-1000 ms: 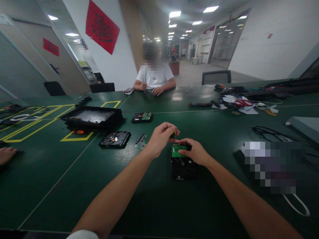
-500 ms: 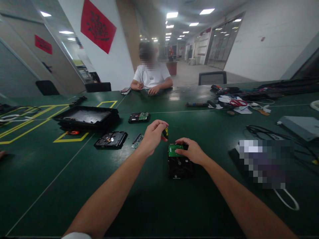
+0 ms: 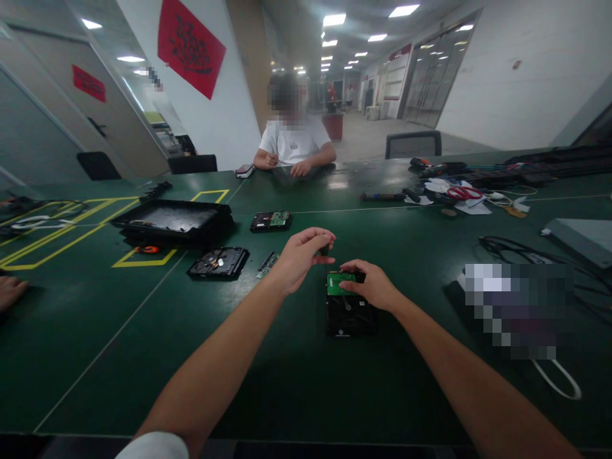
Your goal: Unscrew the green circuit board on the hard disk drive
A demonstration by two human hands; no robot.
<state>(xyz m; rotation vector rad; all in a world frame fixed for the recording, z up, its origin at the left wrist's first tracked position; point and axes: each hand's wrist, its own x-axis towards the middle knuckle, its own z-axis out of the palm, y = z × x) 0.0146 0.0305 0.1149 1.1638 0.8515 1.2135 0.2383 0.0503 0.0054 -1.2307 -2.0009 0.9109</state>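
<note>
A black hard drive (image 3: 351, 317) with a green circuit board (image 3: 336, 284) at its far end lies on the table in front of me. My right hand (image 3: 370, 285) grips the drive's far right side, thumb over the board. Above the board's far left corner, my left hand (image 3: 306, 256) pinches a small screwdriver (image 3: 327, 252). Its handle is mostly hidden by the fingers, and its tip points down at the board; I cannot tell whether it touches a screw. Left of that hand lies a loose circuit board (image 3: 268, 264).
An opened drive (image 3: 218, 262), another hard drive (image 3: 270, 220) and a black tray (image 3: 174, 220) stand to the left. Cables (image 3: 516, 245), a grey box (image 3: 581, 239) and a blurred object (image 3: 519, 309) lie right. A person (image 3: 295, 143) sits opposite; another person's hand (image 3: 12, 290) shows at the left edge.
The view has shifted slightly. My left fingers have turned around the screwdriver, so its yellow-marked handle no longer shows. The right hand keeps its hold. The hand at the left edge shows more.
</note>
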